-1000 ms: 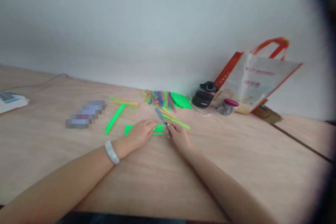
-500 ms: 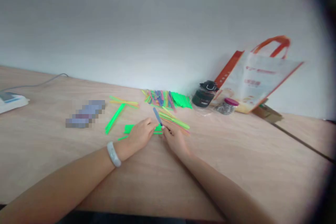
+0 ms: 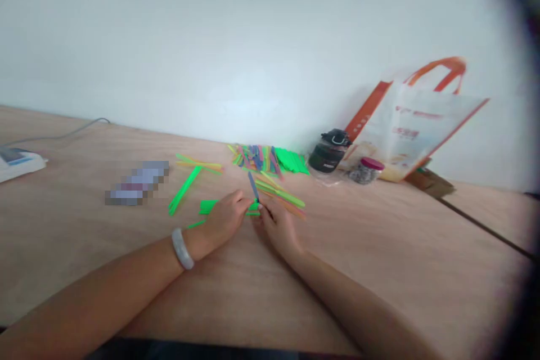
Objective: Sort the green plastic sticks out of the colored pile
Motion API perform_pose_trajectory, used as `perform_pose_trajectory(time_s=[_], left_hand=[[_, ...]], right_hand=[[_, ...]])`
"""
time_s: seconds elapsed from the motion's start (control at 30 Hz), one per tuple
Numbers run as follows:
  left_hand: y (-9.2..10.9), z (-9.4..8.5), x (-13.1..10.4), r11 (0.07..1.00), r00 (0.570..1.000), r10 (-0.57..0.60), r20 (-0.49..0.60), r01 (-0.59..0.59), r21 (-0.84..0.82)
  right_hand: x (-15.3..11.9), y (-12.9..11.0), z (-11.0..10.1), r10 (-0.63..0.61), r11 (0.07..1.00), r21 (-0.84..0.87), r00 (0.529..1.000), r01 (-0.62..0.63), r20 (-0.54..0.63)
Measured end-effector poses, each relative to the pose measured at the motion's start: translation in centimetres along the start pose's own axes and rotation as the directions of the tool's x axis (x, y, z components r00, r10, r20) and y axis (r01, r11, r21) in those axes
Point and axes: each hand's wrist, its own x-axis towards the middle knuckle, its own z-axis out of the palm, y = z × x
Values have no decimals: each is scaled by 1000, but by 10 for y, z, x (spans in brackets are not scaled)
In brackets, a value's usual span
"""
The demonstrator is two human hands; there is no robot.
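A narrow blue plastic strip (image 3: 252,184) slants up from between my hands. My right hand (image 3: 278,228) is closed, thumb and finger pinching near the strip's lower end. Close beside it, my left hand (image 3: 228,215) has its fingers pressed together at the same spot; what they grip is hidden. Under and behind my left hand lies a bundle of bright green sticks (image 3: 206,207), with one loose green stick (image 3: 196,225) nearer me. Just beyond my right hand, yellow, green and orange strips (image 3: 284,196) lie in a loose pile.
Crossed strips (image 3: 198,164) and green sticks (image 3: 184,191) lie to the left, near a pixelated object (image 3: 138,183). Farther back is a heap of coloured strips (image 3: 257,157) beside green ones (image 3: 292,160). A black-topped bottle (image 3: 328,153), lidded jar (image 3: 366,171) and bag (image 3: 415,129) stand right.
Both hands have shifted slightly left, staying close together. The blue strip has moved left with them and stands a little more upright.
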Motion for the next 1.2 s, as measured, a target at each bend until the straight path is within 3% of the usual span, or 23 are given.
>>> perform_pose_trajectory(time_s=[0.17,0.3,0.4,0.47,0.53,0.7,0.9,1.0,1.07,1.2], left_hand=[[7,-4,3,999,998,-29,61,27,28],[3,-22,9,981,985,-157,71,147,129],[-21,-40,12,925,956,-294,14,281,256],[-43,-49,12,828,879,-476,-30,460,321],[-66,-53,11,766,831,-554,-56,535,357],[-101,-48,9,738,796,-605,-25,572,358],[-105,-45,7,725,776,-629,-40,605,331],[-97,-48,8,734,797,-600,-71,583,349],[-87,-49,9,787,853,-513,-95,512,345],[-54,-39,9,964,982,-190,20,182,195]], right_hand=[[2,3,0,-6,1000,-4,1000,6,22],[7,8,-6,-34,999,14,999,34,-18],[10,15,-14,-33,999,-5,995,33,-97],[12,21,-18,-39,999,-15,993,37,-109],[13,27,-20,-37,999,-24,993,34,-111],[15,40,-21,9,997,-76,994,-17,-106],[19,51,-33,100,983,-139,984,-121,-148],[22,61,-42,117,966,-212,981,-149,-154],[23,68,-45,97,951,-278,986,-132,-135],[22,70,-47,59,883,-466,998,-59,-15]])
